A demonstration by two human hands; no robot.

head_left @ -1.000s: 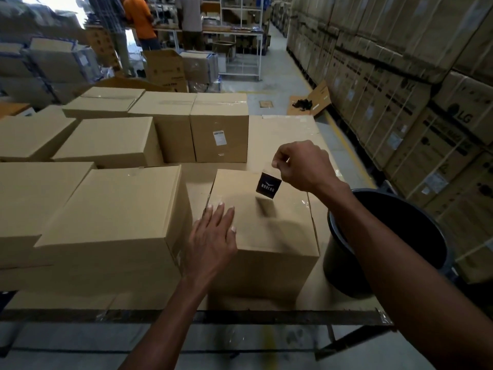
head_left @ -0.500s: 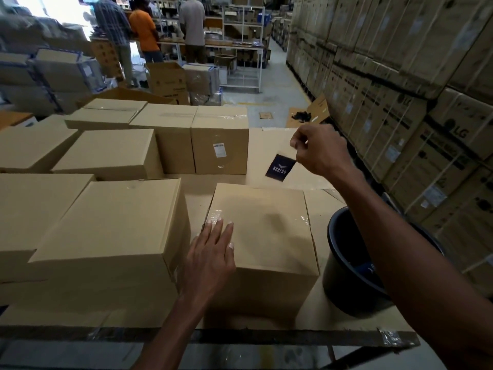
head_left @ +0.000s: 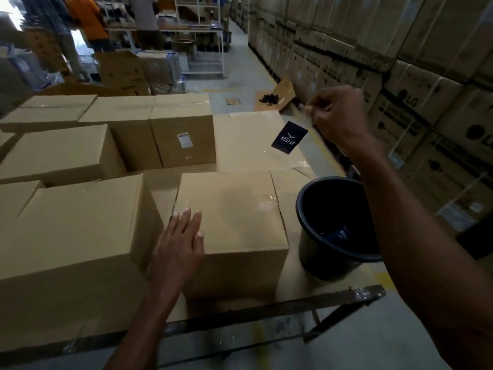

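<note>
A sealed cardboard box (head_left: 240, 209) stands at the near edge of the table. My left hand (head_left: 181, 236) lies flat on its near left corner, fingers straight. My right hand (head_left: 336, 116) is raised above and to the right of the box and pinches the top of a small dark blue tag (head_left: 289, 137) with white lettering, which dangles below my fingers. A black bucket (head_left: 301, 198) stands right of the box, under my right forearm, and another dark blue tag (head_left: 338, 235) lies inside it.
Several more sealed cardboard boxes (head_left: 80, 222) cover the table to the left and behind. A wall of stacked cartons (head_left: 400, 62) runs along the right of an aisle. People (head_left: 90, 22) stand at shelving far back. The table's metal edge (head_left: 266, 308) is near me.
My right hand has lifted the tag up and to the right, away from the box top. My left hand has stayed flat on the box.
</note>
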